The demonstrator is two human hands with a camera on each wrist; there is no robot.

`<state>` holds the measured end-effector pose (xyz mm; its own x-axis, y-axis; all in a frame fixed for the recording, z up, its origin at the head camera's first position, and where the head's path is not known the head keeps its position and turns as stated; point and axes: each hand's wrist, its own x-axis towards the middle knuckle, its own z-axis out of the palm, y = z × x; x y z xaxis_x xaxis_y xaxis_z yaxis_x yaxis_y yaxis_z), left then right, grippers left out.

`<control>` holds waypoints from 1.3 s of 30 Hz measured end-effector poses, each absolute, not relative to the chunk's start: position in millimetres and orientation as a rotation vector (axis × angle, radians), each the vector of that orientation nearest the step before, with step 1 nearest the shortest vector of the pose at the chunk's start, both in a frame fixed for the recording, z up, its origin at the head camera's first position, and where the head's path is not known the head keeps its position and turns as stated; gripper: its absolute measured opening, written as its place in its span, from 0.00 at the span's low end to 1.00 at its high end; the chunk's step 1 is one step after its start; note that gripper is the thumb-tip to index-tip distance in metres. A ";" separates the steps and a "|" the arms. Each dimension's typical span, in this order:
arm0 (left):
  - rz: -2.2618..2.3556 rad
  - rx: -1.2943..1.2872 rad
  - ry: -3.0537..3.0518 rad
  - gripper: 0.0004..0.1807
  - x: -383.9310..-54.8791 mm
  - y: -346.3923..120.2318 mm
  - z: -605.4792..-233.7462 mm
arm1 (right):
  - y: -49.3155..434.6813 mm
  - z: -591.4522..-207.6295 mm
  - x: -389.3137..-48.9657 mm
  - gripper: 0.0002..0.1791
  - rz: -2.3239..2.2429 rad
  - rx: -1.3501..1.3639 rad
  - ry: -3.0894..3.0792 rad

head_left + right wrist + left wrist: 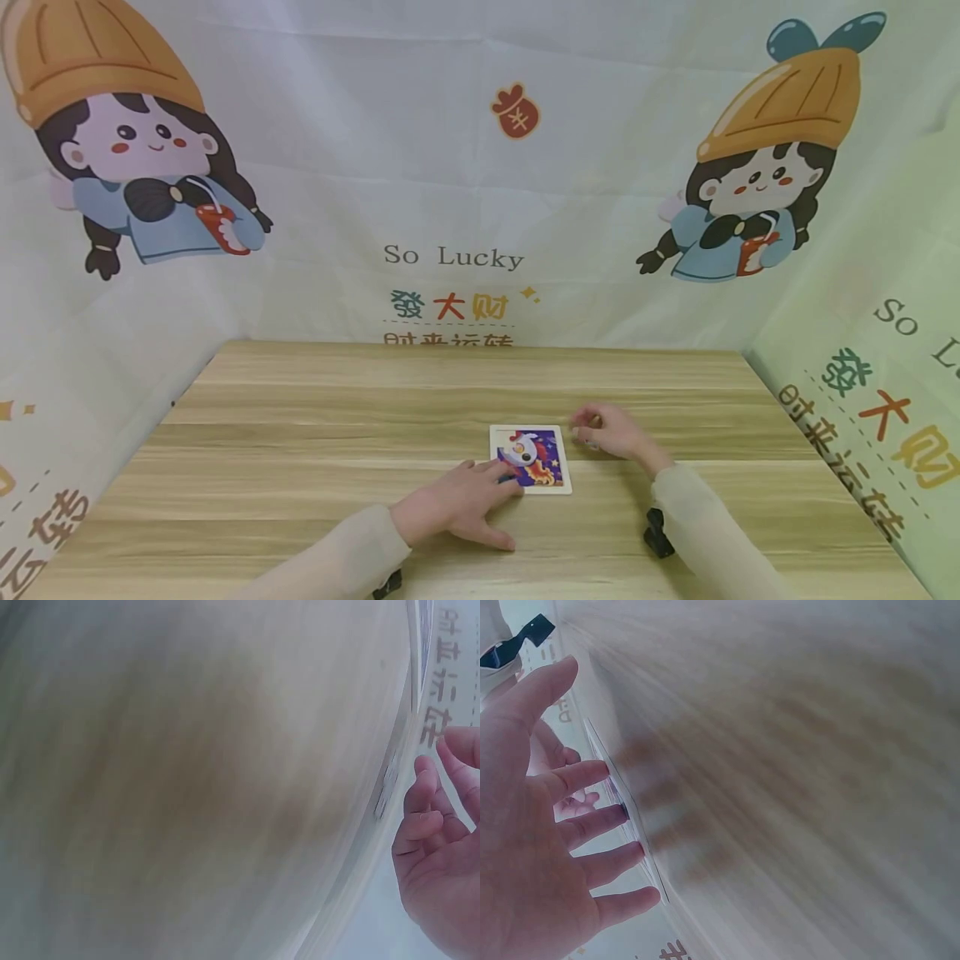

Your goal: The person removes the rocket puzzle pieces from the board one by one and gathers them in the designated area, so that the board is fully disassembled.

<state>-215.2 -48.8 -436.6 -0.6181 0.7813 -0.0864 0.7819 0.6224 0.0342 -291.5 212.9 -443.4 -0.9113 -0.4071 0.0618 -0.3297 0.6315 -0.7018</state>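
Observation:
A flat square picture card or board (551, 454) with a white border lies on the wooden table. Its picture shows a round white cartoon figure, a purple starry ground and an orange flame shape. My left hand (465, 500) is spread over its lower left corner, fingertips on the picture and thumb out to the near side. The left wrist view shows these straight fingertips (634, 851) along the thin edge. Just off the right side of the picture is my right hand (611, 431). Its fingers (426, 784) curl loosely, with nothing visible between them.
The wood-grain table (300, 442) reaches back to a pale printed cloth (337, 167) with cartoon figures and lettering, which also hangs at both sides. Black devices sit under the left wrist (387, 585) and the right wrist (657, 533).

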 end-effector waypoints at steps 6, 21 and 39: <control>-0.004 1.323 2.742 0.38 -215.6 -49.0 -435.9 | 196.7 -443.4 -291.4 0.10 -1.075 -0.707 2.747; 0.026 1.327 2.730 0.37 -215.0 -50.0 -435.5 | 163.5 -443.4 -294.4 0.11 -0.863 -0.914 2.736; 0.022 1.336 2.737 0.38 -216.2 -49.8 -436.8 | 155.3 -438.3 -294.2 0.14 -0.667 -0.935 2.763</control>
<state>-216.2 -49.8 -436.8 -0.6113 0.7874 -0.0797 0.7860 0.6158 0.0553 -294.2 155.3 -438.3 -0.7946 -0.6071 0.0015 -0.5409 0.7067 -0.4561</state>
